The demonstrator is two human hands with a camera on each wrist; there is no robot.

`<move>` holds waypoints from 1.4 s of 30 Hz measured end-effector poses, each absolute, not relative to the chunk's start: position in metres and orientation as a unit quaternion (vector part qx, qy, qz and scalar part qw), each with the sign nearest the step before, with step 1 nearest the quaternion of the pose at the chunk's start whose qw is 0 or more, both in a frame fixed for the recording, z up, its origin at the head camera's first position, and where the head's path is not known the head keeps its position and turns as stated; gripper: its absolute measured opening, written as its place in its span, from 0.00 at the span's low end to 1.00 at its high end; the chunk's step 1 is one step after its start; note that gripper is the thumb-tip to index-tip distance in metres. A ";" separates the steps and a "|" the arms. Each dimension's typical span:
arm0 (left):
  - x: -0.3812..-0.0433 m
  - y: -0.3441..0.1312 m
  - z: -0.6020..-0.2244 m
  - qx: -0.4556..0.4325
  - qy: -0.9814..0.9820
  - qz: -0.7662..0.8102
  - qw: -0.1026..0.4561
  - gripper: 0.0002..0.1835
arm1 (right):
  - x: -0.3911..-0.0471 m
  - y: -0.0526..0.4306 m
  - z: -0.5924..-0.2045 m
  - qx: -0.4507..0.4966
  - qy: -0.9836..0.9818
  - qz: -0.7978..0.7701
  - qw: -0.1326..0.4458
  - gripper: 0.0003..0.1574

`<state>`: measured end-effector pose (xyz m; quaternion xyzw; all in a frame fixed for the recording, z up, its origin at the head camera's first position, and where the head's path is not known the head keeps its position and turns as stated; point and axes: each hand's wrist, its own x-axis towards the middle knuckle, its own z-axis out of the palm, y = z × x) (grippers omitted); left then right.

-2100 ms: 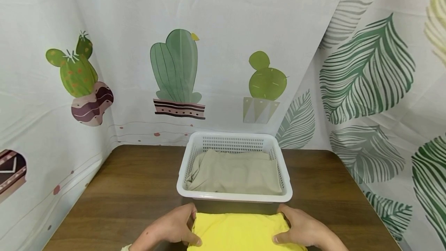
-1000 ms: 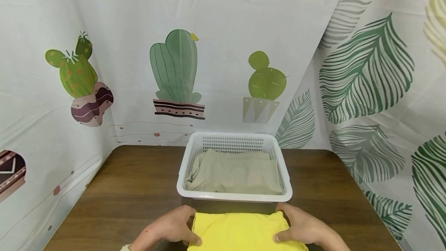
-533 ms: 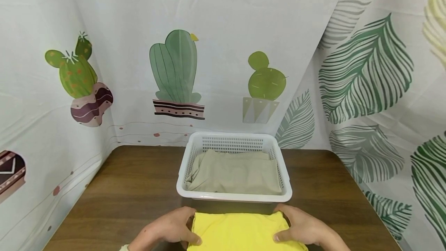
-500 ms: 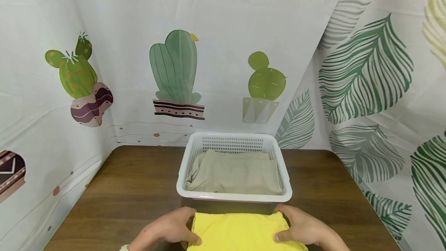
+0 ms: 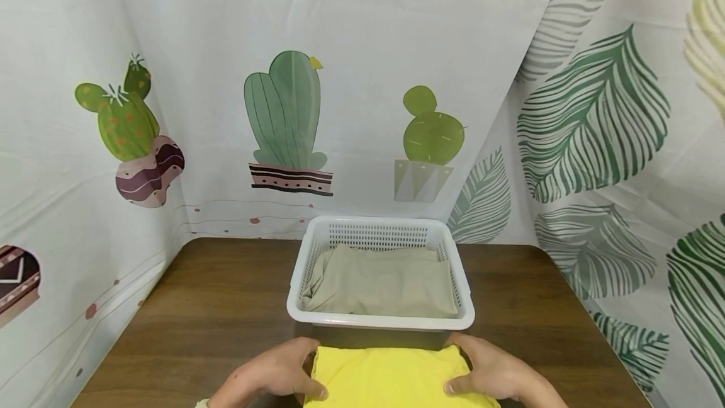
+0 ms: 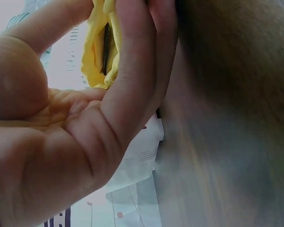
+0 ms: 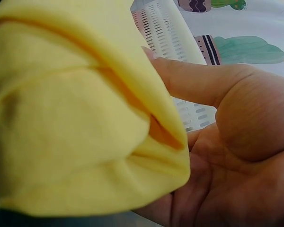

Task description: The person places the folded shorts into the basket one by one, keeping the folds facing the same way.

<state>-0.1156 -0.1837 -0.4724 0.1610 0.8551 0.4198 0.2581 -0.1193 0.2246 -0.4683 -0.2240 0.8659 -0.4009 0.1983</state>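
A folded yellow cloth (image 5: 391,376), perhaps a garment, lies at the bottom of the head view, its near part cut off by the frame. My left hand (image 5: 283,367) grips its left side, thumb on top and fingers around the edge. On the opposite side my right hand (image 5: 493,367) holds it the same way. The left wrist view shows the layered yellow edge (image 6: 99,52) between thumb and fingers, with a dark strip inside the folds. Folded layers of the yellow cloth (image 7: 80,127) fill the right wrist view, hiding most of the right fingers.
Just beyond the yellow cloth, a white plastic basket (image 5: 381,321) with slotted walls stands on the brown wooden table (image 5: 226,307). Inside it lies a folded beige cloth (image 5: 385,282). White curtains (image 5: 362,17) printed with cacti and leaves hang behind the table and along both sides.
Almost nothing differs. Both hands keep their grip on the yellow cloth, and the head view has shifted very slightly.
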 end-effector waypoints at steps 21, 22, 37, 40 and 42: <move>-0.117 -0.185 -0.474 0.174 0.836 0.450 0.262 0.20 | -0.118 0.225 -0.467 -0.206 0.863 -0.403 0.225 0.25; -0.117 -0.185 -0.473 0.174 0.833 0.454 0.265 0.20 | -0.118 0.225 -0.467 -0.207 0.864 -0.401 0.223 0.25; -0.119 -0.190 -0.473 0.182 0.812 0.487 0.265 0.20 | -0.117 0.224 -0.463 -0.226 0.862 -0.401 0.213 0.24; -0.119 -0.191 -0.472 0.182 0.804 0.498 0.268 0.20 | -0.116 0.224 -0.462 -0.226 0.862 -0.401 0.213 0.23; -0.119 -0.191 -0.472 0.183 0.797 0.507 0.273 0.20 | -0.116 0.224 -0.461 -0.226 0.862 -0.402 0.214 0.23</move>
